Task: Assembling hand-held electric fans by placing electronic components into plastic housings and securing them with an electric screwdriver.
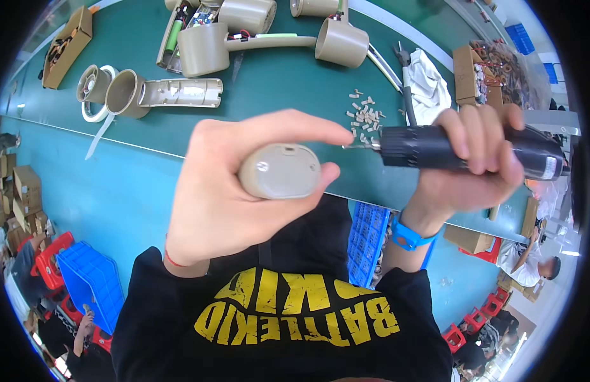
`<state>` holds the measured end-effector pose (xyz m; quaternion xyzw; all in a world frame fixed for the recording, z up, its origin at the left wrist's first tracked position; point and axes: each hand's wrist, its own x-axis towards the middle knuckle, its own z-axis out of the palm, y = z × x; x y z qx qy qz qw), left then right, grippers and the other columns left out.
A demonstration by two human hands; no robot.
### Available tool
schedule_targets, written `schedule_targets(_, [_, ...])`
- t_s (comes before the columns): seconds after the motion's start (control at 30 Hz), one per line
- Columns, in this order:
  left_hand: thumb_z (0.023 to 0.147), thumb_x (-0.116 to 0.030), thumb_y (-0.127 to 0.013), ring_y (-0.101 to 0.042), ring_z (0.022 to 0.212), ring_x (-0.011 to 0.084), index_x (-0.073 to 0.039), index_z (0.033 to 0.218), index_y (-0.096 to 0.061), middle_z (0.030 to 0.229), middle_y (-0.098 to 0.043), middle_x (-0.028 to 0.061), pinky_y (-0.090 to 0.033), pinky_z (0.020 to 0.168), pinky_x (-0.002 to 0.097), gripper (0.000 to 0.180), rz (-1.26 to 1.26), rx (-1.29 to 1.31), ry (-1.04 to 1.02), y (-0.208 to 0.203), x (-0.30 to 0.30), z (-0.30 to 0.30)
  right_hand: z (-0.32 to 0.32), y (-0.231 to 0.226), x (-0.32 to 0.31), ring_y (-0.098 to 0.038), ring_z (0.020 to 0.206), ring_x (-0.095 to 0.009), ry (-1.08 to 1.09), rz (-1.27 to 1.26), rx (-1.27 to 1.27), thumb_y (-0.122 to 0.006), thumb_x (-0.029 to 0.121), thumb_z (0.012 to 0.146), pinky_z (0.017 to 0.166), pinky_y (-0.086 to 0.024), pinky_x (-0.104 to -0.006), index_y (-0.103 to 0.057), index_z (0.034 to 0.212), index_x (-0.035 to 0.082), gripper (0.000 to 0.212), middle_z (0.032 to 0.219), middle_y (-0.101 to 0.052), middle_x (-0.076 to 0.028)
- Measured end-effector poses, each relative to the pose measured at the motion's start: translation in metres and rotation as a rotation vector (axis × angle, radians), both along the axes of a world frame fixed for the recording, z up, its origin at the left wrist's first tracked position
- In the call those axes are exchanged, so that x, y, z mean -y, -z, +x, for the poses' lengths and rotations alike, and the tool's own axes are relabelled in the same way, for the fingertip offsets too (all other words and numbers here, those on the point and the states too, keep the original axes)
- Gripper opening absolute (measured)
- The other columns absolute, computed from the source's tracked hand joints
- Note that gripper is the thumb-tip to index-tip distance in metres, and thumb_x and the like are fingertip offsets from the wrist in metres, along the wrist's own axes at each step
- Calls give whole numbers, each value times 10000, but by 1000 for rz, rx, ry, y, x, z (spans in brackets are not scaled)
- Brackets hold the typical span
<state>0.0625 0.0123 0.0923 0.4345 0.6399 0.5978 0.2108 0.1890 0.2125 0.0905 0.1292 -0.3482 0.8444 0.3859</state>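
Note:
My left hand (212, 172) is wrapped round a beige plastic handle-like part (283, 173), its oval end turned up towards me. A small slot and a shiny round spot, perhaps a screw, show on that end; the rest is hidden in my palm. My left index finger and thumb stretch to the right, past the part. In my right hand (464, 184) lies a black electric screwdriver (413, 146), held level. Its thin metal bit (360, 147) points left and reaches my left index fingertip, apart from the beige part. Whether a screw sits on the tip is too small to tell.
Small pale connectors (366, 116) lie loose on the green table (276, 89). Beige cup-shaped housings (204, 51) with wires and a ring-ended shell (126, 94) lie further back. A white cloth (427, 89) and a parts box (476, 73) stand right. A blue crate (368, 242) is below the edge.

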Motion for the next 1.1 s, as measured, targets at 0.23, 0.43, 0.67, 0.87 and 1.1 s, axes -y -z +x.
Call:
schedule_targets(0.23, [698,79,-699,-466,458,29,-13,957,-740,512,-551,-28,-344,467,188,278,88,-29,66,-4,-17,10,0,-48,1,-486,520,-61,-84,-94,-74,-602,32,756,602,-447,-222,-489,932,107,222,568,-466,43])
schedule_targets(0.43, [691,77,-711,-479,470,35,1,911,-742,533,-571,-16,-352,479,179,235,126,-23,28,-9,-20,10,0,-57,0,-533,488,-70,-78,-98,-114,-623,40,739,568,-482,-225,-493,931,104,241,563,-503,26])
schedule_targets(0.67, [662,59,-773,-539,508,56,6,844,-735,604,-639,31,-371,476,188,194,169,-93,17,-11,-20,8,6,-65,-1,-564,492,-91,-70,-72,-135,-652,43,722,565,-500,-232,-499,939,88,270,568,-529,10])
schedule_targets(0.87, [647,58,-789,-566,501,89,17,817,-720,631,-660,67,-385,468,198,189,235,-67,42,-10,-20,10,11,-73,9,-594,508,-102,-123,-83,-124,-693,32,690,573,-523,-235,-525,833,82,226,581,-572,-9])
schedule_targets(1.1, [631,60,-792,-574,503,97,4,809,-718,634,-662,71,-391,462,214,201,270,-60,59,-3,-23,12,30,-66,-8,-600,540,-68,-275,22,-144,-788,85,657,595,-521,-181,-566,762,119,248,597,-594,38])
